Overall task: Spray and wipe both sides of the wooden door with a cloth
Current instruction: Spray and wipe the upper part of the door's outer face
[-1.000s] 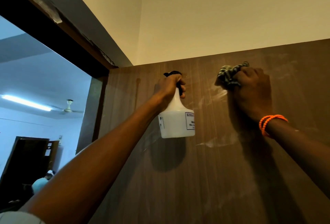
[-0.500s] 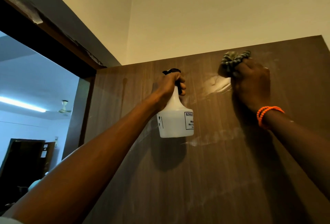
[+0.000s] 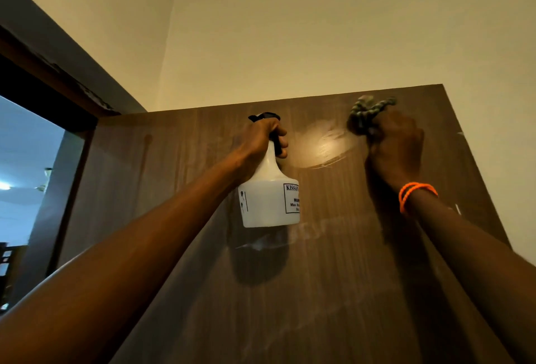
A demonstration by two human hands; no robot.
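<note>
Both arms raised high toward wooden door, elbows nearly straight. Left hand up near door's top edge, fingers curled round neck of white spray bottle, black trigger head poking above fist, forefinger wrapped over trigger stem; bottle hanging upright below fist, label w/ black print facing right, close in front of door face, shadow thrown on wood just below. Right hand further toward door's free corner, fist clenched on bunched green-patterned cloth, cloth sticking out above knuckles & pressed against door just under top edge; wrist bent back, orange bracelet round wrist. Pale wet smear on door betw. the two hands, fainter streaks lower down under bottle. Door swung open, hinge side by dark frame to left of door; beige wall above & behind door. Thru opening left of door: blue-lit room, bright light, details too small to tell.
</note>
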